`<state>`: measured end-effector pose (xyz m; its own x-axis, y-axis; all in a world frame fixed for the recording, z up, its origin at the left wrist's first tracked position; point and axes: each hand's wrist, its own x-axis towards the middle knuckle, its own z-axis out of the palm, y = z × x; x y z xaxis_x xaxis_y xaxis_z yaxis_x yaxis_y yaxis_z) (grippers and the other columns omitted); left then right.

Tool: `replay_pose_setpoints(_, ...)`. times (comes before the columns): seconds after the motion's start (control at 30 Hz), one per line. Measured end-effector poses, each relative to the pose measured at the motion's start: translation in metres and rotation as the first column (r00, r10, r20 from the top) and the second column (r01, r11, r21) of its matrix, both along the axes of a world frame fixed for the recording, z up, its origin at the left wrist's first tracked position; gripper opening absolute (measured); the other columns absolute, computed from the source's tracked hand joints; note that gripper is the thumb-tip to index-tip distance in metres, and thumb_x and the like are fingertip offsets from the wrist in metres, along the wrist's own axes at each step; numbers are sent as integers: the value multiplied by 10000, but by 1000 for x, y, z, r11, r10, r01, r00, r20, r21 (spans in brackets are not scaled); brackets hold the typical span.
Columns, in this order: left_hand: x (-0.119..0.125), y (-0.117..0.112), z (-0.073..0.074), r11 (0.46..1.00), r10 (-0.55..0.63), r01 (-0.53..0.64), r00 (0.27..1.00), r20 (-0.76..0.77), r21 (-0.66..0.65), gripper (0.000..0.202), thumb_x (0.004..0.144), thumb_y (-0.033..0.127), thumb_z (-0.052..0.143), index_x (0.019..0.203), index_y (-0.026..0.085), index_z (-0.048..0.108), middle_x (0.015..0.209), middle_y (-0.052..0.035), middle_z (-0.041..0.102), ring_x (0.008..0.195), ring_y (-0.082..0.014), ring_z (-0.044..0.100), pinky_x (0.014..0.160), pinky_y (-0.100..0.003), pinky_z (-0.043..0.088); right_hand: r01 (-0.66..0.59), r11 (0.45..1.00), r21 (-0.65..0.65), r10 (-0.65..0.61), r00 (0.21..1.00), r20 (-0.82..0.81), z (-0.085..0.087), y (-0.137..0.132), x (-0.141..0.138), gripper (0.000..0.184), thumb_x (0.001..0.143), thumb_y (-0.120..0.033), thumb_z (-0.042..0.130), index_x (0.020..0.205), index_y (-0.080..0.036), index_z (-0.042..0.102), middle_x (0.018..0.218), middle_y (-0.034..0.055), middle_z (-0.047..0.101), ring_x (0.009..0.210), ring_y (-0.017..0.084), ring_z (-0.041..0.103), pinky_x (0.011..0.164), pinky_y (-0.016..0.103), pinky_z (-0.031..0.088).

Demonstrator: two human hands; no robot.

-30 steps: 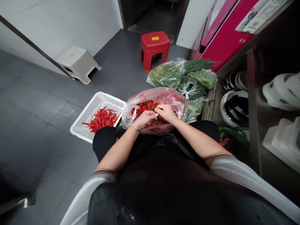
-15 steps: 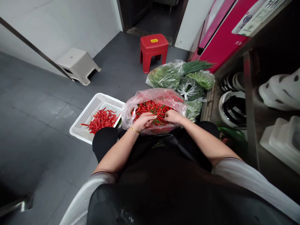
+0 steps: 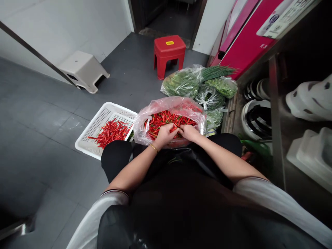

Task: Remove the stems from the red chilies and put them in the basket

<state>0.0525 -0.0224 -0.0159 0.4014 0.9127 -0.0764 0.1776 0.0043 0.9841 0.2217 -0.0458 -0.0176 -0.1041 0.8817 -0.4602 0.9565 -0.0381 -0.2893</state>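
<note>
A clear plastic bag [image 3: 145, 122] full of red chillies [image 3: 166, 119] rests between my knees. Both hands are inside its mouth, close together. My left hand [image 3: 165, 134], with a thin gold bracelet at the wrist, has its fingers curled round a red chilli. My right hand [image 3: 188, 131] pinches at the same spot, fingers closed on a chilli. To the left on the floor stands a white perforated basket [image 3: 97, 122] holding a heap of red chillies [image 3: 112, 131].
Bags of green vegetables [image 3: 181, 83] lie beyond the chilli bag. A red stool [image 3: 169, 52] and a tipped beige stool [image 3: 83, 69] stand on the grey tiled floor. A metal shelf with white helmets [image 3: 256, 119] rises at the right, beside a pink cabinet [image 3: 246, 41].
My hands, apart half a second ago, have come together over the chillies at the bag's near edge. The view shifted slightly.
</note>
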Motion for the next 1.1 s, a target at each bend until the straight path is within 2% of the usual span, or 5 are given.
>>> replay_pose_setpoints(0.27, -21, 27, -15, 714, 161, -6, 974, 156, -700, 212, 749, 294, 635, 639, 143, 535, 514, -2, 522, 413, -75, 436, 417, -195, 320, -191, 981, 32, 177, 953, 244, -12, 3, 5, 319, 944, -375, 471, 1015, -157, 692, 1085, 154, 674, 963, 260, 659, 759, 318, 490)
replay_pose_setpoints(0.43, -8, 8, -22, 819, 83, 35, 980, 180, -572, 381, 762, 449, 665, 603, 171, 457, 467, 58, 402, 366, -38, 275, 378, -202, 176, -176, 961, 213, 201, 974, -102, -1, 1, -19, 261, 949, -372, 505, 927, -164, 660, 988, 106, 694, 908, 193, 650, 804, 275, 455)
replay_pose_setpoints(0.6, -4, 1, -11, 993, 100, -93, 990, 101, -77, 333, 709, 362, 718, 596, 160, 479, 592, 40, 475, 593, -69, 423, 552, -189, 359, 38, 984, -171, -95, 938, -335, -17, 0, -23, 352, 947, -415, 488, 746, -158, 620, 622, 26, 637, 559, 137, 601, 587, 237, 460)
replay_pose_setpoints(0.87, -25, 29, -13, 740, 341, -133, 919, 198, -659, 253, 725, 322, 658, 636, 153, 493, 566, 8, 538, 461, -74, 470, 453, -204, 376, 227, 968, 104, -236, 968, 87, -25, 56, -8, 495, 927, -500, 440, 973, -84, 704, 1042, 222, 696, 980, 258, 665, 802, 304, 477)
replay_pose_setpoints(1.1, -16, 18, -18, 948, 79, -72, 997, 12, -311, 284, 626, 315, 769, 653, 151, 538, 506, 69, 459, 441, -45, 323, 450, -199, 250, 299, 952, 61, -269, 917, -295, -24, 45, -12, 301, 910, -344, 445, 719, -167, 596, 593, 34, 628, 543, 130, 576, 582, 229, 441)
